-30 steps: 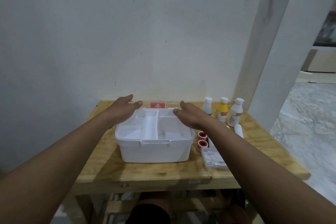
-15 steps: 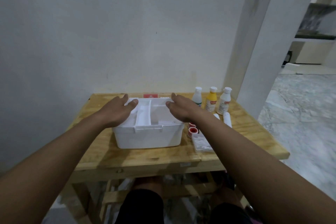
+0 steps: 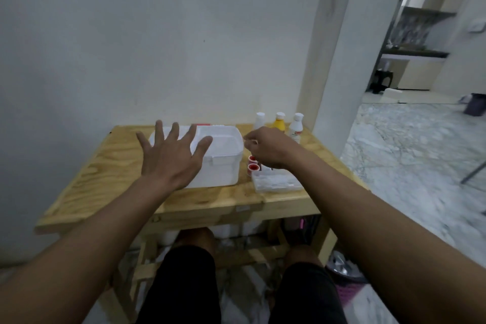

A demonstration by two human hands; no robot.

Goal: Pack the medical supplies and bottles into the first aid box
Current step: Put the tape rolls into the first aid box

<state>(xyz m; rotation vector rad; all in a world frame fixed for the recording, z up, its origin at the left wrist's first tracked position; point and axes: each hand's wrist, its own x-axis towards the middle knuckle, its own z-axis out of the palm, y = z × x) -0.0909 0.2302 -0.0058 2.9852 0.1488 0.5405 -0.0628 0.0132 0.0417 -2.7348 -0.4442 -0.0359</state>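
Observation:
A white first aid box (image 3: pixel 223 163) sits open on the wooden table (image 3: pixel 110 165), a red label at its back rim. My left hand (image 3: pixel 171 155) hovers over its left half, fingers spread wide, holding nothing. My right hand (image 3: pixel 268 150) is just right of the box, fingers curled, above two red-capped rolls (image 3: pixel 253 165). Whether it holds anything is hidden. Three bottles stand behind: a white bottle (image 3: pixel 259 119), a yellow bottle (image 3: pixel 279 123) and another white bottle (image 3: pixel 296 127). A clear packet of white supplies (image 3: pixel 276 183) lies under my right wrist.
The table stands against a white wall, with a white pillar (image 3: pixel 336 60) at its right back corner. Marble floor (image 3: pixel 410 155) opens to the right. My knees in dark shorts are below the table's front edge.
My right hand left the box and moved right toward the bottles. My left hand spread its fingers over the box. The view tilted down and shifted.

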